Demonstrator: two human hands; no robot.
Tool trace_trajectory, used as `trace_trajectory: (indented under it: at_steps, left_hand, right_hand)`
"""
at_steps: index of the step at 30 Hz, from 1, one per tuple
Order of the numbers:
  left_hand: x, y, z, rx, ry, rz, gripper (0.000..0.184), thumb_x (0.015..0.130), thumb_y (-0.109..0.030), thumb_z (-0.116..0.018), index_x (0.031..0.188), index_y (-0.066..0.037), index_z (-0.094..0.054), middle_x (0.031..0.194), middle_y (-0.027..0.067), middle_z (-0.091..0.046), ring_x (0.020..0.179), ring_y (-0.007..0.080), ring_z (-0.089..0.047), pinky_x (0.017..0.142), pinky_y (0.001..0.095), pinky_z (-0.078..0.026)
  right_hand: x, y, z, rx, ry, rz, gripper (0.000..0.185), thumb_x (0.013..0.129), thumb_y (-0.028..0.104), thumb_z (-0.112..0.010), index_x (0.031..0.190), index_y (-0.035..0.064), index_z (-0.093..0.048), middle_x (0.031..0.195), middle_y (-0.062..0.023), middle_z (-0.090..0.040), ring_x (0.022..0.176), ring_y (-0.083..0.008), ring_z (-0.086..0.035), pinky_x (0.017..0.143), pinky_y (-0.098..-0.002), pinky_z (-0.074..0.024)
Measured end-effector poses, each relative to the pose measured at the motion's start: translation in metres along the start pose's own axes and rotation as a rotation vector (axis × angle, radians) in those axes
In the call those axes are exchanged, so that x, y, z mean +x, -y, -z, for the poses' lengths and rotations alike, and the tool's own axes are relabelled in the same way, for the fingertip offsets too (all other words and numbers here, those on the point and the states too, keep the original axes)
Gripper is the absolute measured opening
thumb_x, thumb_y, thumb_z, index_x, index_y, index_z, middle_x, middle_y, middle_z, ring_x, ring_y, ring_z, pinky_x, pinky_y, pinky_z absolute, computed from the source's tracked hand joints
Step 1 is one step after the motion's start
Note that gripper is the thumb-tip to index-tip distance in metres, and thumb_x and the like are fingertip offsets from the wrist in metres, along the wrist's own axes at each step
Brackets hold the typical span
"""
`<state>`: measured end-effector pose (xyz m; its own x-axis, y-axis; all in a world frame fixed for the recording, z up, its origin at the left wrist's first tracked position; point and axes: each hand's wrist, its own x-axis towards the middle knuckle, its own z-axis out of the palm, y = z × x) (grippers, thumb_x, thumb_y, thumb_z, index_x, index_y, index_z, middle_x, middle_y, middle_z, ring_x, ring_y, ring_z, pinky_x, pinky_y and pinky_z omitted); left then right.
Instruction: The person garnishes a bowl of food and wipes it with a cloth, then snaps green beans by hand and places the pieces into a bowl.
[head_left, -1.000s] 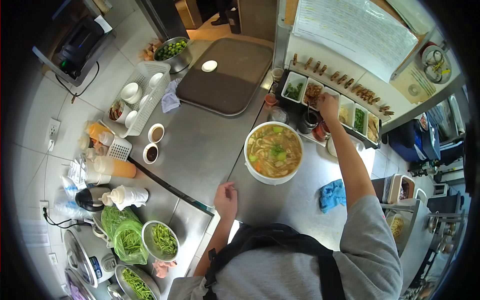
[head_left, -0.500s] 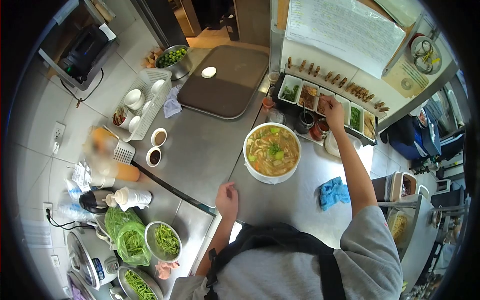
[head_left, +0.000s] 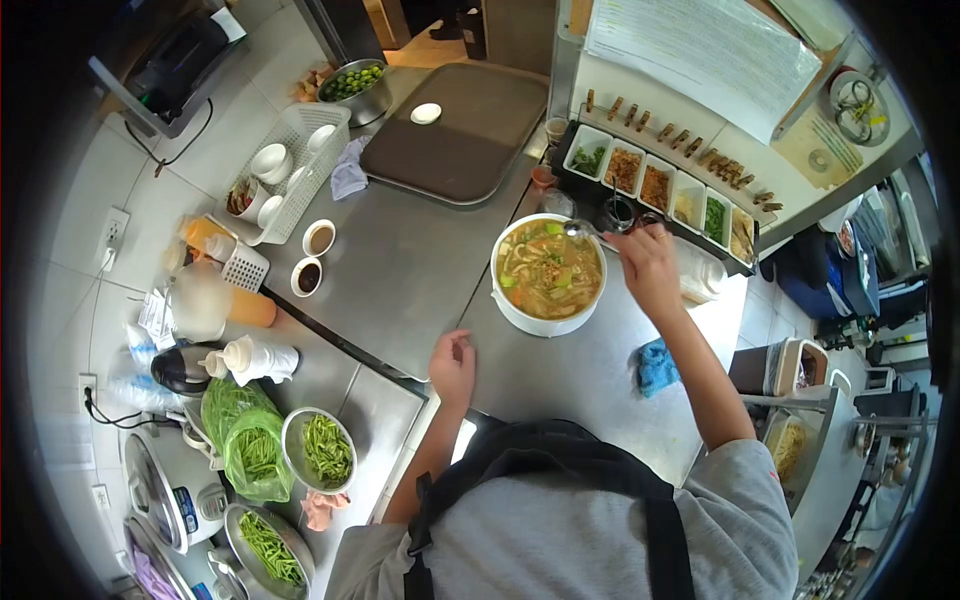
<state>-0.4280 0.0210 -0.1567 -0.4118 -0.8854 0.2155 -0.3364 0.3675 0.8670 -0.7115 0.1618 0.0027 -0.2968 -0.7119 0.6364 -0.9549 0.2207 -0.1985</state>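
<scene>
A white bowl point(head_left: 546, 322) of noodle soup point(head_left: 548, 275) with green vegetable pieces stands on the steel counter. Brown crumbly bits lie on the middle of the soup. My right hand point(head_left: 648, 262) is closed around the handle of a metal spoon point(head_left: 578, 229), whose head is over the bowl's upper right rim. Behind that hand stands a row of white topping containers point(head_left: 640, 185) holding greens and brown crumbs. At the counter's front edge, left of the bowl, my left hand point(head_left: 453, 365) rests with fingers loosely curled and nothing visible in them.
Dark jars point(head_left: 615, 213) stand between bowl and toppings. A blue cloth point(head_left: 657, 368) lies to the right. A brown tray point(head_left: 455, 140) is at the back. Two sauce cups point(head_left: 307, 276), a white basket point(head_left: 290, 170) and bowls of green vegetables point(head_left: 320, 450) are on the left.
My right hand has come from the topping containers toward the bowl with the spoon. Brown bits now show on the soup where chopped greens showed before. My left hand stays at the edge.
</scene>
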Motion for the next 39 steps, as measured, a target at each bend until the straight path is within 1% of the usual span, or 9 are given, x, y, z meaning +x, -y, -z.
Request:
trace_trajectory:
  at_steps: [5, 8, 12, 18, 21, 24, 28, 33, 39]
  left_hand:
    - [-0.002, 0.006, 0.000, 0.094, -0.007, 0.051, 0.011, 0.085, -0.011, -0.060, 0.094, -0.012, -0.067, 0.075, 0.0082, -0.063, 0.064, 0.0217, -0.061, 0.060, 0.0342, -0.048]
    - [-0.002, 0.006, 0.004, 0.066, -0.025, 0.026, 0.012, 0.085, -0.012, -0.060, 0.095, -0.012, -0.067, 0.073, 0.0090, -0.063, 0.061, 0.0227, -0.062, 0.057, 0.0346, -0.049]
    - [-0.005, -0.003, 0.010, 0.042, 0.018, -0.003, 0.018, 0.084, -0.009, -0.059, 0.100, -0.011, -0.066, 0.072, 0.0070, -0.062, 0.062, 0.0160, -0.060, 0.059, 0.0297, -0.048]
    - [-0.023, -0.007, 0.011, -0.022, -0.023, 0.022, 0.020, 0.083, -0.009, -0.060, 0.103, -0.010, -0.066, 0.076, 0.0058, -0.063, 0.063, 0.0163, -0.061, 0.060, 0.0297, -0.049]
    - [-0.050, -0.005, 0.015, -0.065, 0.019, 0.051, 0.018, 0.084, -0.010, -0.061, 0.102, -0.011, -0.065, 0.075, 0.0055, -0.064, 0.063, 0.0187, -0.062, 0.059, 0.0309, -0.050]
    - [-0.081, -0.007, 0.027, -0.108, 0.149, 0.137, 0.016, 0.088, -0.015, -0.062, 0.103, -0.011, -0.065, 0.076, 0.0055, -0.063, 0.065, 0.0188, -0.061, 0.062, 0.0315, -0.049]
    - [-0.114, -0.004, 0.021, 0.040, 0.245, -0.036, 0.025, 0.086, -0.023, -0.066, 0.108, -0.012, -0.065, 0.081, 0.0065, -0.061, 0.072, 0.0196, -0.060, 0.066, 0.0337, -0.050]
    - [-0.137, -0.069, 0.004, -0.167, 0.394, -0.344, 0.033, 0.082, -0.036, -0.070, 0.104, -0.013, -0.064, 0.078, 0.0088, -0.059, 0.072, 0.0265, -0.060, 0.066, 0.0366, -0.049]
    - [-0.144, -0.086, 0.039, 0.053, 0.459, -0.026, 0.027, 0.083, -0.036, -0.069, 0.085, -0.010, -0.068, 0.068, 0.0103, -0.059, 0.059, 0.0279, -0.057, 0.061, 0.0360, -0.049]
  right_hand:
    - [0.050, -0.048, 0.011, -0.218, -0.102, -0.065, 0.026, 0.074, 0.001, -0.058, 0.097, 0.0071, -0.070, 0.084, -0.0124, -0.064, 0.087, -0.0327, -0.057, 0.078, -0.0431, -0.0450]
    - [0.065, -0.115, -0.019, -0.493, -0.054, -0.241, 0.021, 0.084, 0.020, -0.059, 0.082, 0.0023, -0.068, 0.085, -0.0202, -0.065, 0.086, -0.0377, -0.060, 0.085, -0.0491, -0.0448]
    - [0.064, -0.179, -0.074, -0.681, 0.587, -0.362, 0.020, 0.081, 0.025, -0.064, 0.083, 0.0063, -0.072, 0.084, -0.0182, -0.066, 0.084, -0.0379, -0.063, 0.080, -0.0486, -0.0479]
    - [0.030, -0.092, -0.017, -0.136, -0.085, -0.454, 0.029, 0.076, 0.030, -0.070, 0.081, 0.0015, -0.070, 0.085, -0.0176, -0.068, 0.084, -0.0396, -0.063, 0.077, -0.0442, -0.0492]
    - [-0.069, -0.078, 0.027, -0.062, 0.074, -0.649, 0.029, 0.079, 0.030, -0.066, 0.079, 0.0008, -0.068, 0.077, -0.0208, -0.066, 0.071, -0.0395, -0.064, 0.065, -0.0473, -0.0492]
    - [-0.211, -0.120, 0.012, -0.131, 0.710, -0.708, 0.031, 0.065, 0.030, -0.076, 0.084, 0.0064, -0.071, 0.082, -0.0159, -0.069, 0.079, -0.0341, -0.066, 0.075, -0.0443, -0.0523]
    - [-0.245, -0.059, 0.002, 0.054, 0.585, -0.660, 0.038, 0.057, 0.026, -0.074, 0.083, -0.0017, -0.069, 0.078, -0.0209, -0.068, 0.074, -0.0351, -0.068, 0.073, -0.0410, -0.0540]
    - [-0.189, 0.070, -0.007, 0.404, 0.695, -0.346, 0.027, 0.077, 0.019, -0.062, 0.089, -0.0044, -0.069, 0.078, -0.0239, -0.067, 0.074, -0.0336, -0.068, 0.068, -0.0389, -0.0499]
    - [-0.149, 0.098, -0.018, 0.608, 0.811, -0.323, 0.024, 0.081, 0.016, -0.052, 0.077, -0.0044, -0.063, 0.055, -0.0087, -0.049, 0.056, -0.0085, -0.045, 0.052, -0.0301, -0.0395]
